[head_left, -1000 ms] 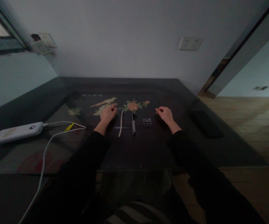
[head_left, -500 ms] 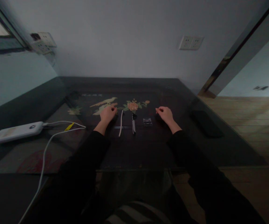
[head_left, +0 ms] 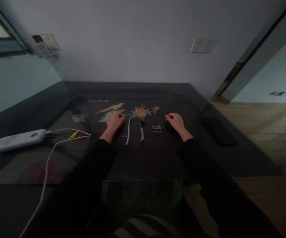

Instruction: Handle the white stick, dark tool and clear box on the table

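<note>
My left hand (head_left: 114, 121) rests on the dark table with its fingers curled closed, and I see nothing in it. Just to its right lies a short white cord or thin tube (head_left: 128, 131), nearly straight. A slim tool with a silver-and-black handle (head_left: 142, 132) and a black head, perhaps a razor or peeler, lies in the middle. Right of that tool sits a small clear box (head_left: 157, 130) with dark edges. My right hand (head_left: 175, 121) rests farther right, fingers curled in and seemingly holding nothing. Neither hand touches these three things.
A white power bank (head_left: 17, 140) lies at the left with a white cable (head_left: 47, 162) running off the near edge. A black phone-like slab (head_left: 219, 131) lies at the right. Beyond the glass-topped table (head_left: 143, 162) stands a wall with sockets (head_left: 203, 45).
</note>
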Tool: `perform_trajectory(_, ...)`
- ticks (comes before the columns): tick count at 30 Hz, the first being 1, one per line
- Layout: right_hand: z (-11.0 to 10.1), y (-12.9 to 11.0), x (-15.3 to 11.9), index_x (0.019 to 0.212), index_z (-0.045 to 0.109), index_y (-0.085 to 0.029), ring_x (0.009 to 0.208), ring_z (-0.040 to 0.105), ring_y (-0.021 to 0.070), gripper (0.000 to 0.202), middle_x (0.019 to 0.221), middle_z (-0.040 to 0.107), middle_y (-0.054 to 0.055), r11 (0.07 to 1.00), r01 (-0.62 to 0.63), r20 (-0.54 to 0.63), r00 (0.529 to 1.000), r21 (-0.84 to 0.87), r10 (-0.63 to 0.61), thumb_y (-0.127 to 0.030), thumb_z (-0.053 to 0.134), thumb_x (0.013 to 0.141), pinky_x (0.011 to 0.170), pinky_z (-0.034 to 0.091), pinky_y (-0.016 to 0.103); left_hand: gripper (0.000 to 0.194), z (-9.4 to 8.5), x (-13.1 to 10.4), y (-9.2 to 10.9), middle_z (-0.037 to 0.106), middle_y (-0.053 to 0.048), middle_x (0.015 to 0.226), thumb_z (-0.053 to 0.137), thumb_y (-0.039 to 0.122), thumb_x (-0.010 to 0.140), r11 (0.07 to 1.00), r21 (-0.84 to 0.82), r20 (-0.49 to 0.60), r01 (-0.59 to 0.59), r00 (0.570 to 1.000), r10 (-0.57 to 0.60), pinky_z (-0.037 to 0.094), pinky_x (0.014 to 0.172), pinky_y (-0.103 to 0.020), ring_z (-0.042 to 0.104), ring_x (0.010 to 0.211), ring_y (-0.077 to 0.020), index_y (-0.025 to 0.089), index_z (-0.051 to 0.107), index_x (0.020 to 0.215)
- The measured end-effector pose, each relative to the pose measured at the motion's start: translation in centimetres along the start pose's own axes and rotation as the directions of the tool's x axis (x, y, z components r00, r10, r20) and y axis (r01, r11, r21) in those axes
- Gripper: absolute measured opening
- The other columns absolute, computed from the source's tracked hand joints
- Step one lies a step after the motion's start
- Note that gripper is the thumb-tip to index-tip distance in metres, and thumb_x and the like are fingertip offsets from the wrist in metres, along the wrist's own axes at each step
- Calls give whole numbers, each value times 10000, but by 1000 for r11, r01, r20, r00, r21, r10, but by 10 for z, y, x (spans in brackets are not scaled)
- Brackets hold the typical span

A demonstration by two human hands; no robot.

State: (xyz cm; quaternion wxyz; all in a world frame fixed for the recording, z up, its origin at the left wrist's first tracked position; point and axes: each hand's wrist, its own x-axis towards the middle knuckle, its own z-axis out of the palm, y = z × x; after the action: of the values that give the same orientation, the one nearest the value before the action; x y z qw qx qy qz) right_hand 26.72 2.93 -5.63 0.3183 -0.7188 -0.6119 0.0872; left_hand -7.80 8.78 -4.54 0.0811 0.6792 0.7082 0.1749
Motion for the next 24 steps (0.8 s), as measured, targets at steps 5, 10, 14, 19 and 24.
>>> perform_trajectory(5,1,1,0,665,684,-208,645,579,181,350,675,673,31,1000,7,-7,1000,6,-7,-409,569,927,604,327,300,394,-1,-1,1,776,-104,1068,450,457,954,1000,0,0,0,1000,0,497,770,-343,698,1038,-307,227,767,994)
perform_trajectory(10,3,3,2,665,688,-216,654,585,191,355,676,677,38,1000,5,-20,1000,-20,-6,-428,563,921,604,326,304,398,1,0,0,771,-106,1103,445,466,957,1000,8,0,-5,1000,5,492,773,-343,695,1056,-305,232,764,1004)
perform_trajectory(14,3,3,2,662,685,-220,658,586,195,357,679,672,38,1000,1,-15,1000,-30,-1,-435,559,917,613,331,309,400,2,2,-1,768,-108,1120,448,471,956,1000,6,7,1,1000,-1,490,776,-351,692,1064,-313,233,765,1005)
perform_trajectory(19,2,1,1,679,692,-220,650,583,194,356,675,669,36,1000,-15,-3,1000,-26,15,-441,553,922,613,331,310,390,1,1,-1,771,-101,1112,453,461,955,1000,2,9,3,1000,-3,498,782,-351,694,1065,-311,240,767,1024)
perform_trajectory(24,1,0,0,675,691,-218,681,598,196,346,702,689,40,1000,-5,-17,1000,-26,4,-426,560,919,627,344,308,393,1,2,-1,770,-98,1118,457,477,952,1000,-9,23,15,1000,-14,504,794,-358,691,1080,-315,243,765,1018)
